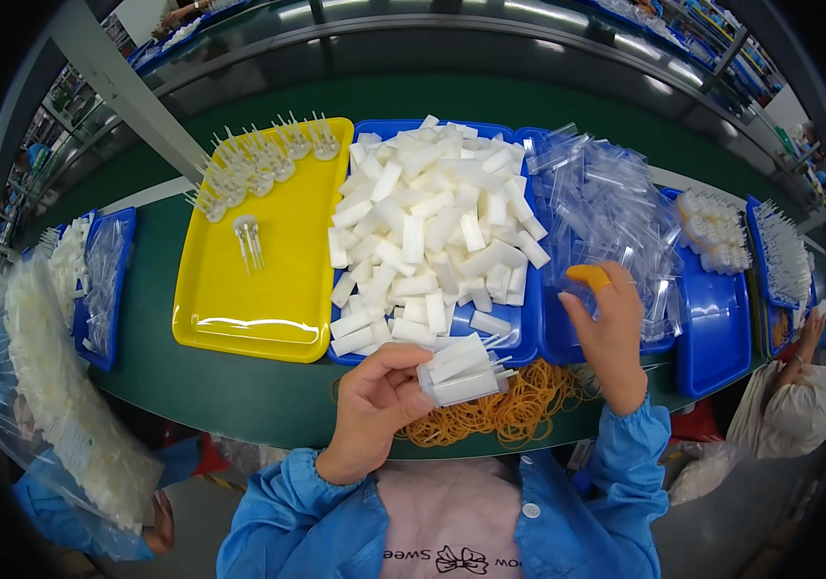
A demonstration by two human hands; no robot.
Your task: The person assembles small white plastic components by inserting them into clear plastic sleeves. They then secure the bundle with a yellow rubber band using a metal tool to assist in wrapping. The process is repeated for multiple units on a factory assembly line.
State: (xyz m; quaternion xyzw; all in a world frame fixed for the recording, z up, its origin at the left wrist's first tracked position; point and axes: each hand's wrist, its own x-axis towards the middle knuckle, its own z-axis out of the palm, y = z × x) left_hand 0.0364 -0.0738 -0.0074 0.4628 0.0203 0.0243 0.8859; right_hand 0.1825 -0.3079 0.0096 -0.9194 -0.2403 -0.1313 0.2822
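Note:
My left hand (pixel 367 410) is closed on a small bundle of white foam blocks and clear plastic pieces (pixel 464 372). Thin pale rods stick out of the bundle's right side. Raised over the near part of a blue tray (pixel 567 340) is my right hand (pixel 614 323), its thumb and forefinger apart and nothing seen between them. An orange finger cot (pixel 588 276) covers one fingertip. Clear plastic pieces (pixel 601 198) are heaped in that tray. Behind the bundle, white foam blocks (pixel 437 217) pile high in another blue tray (pixel 526 323).
Orange rubber bands (pixel 490 413) lie loose at the table's near edge. A yellow tray (pixel 268 309) at left holds several white-based bundles of rods (pixel 249 241). Further right, a blue tray (pixel 714 352) holds white round-ended pieces (pixel 712 230). Other people work at both sides.

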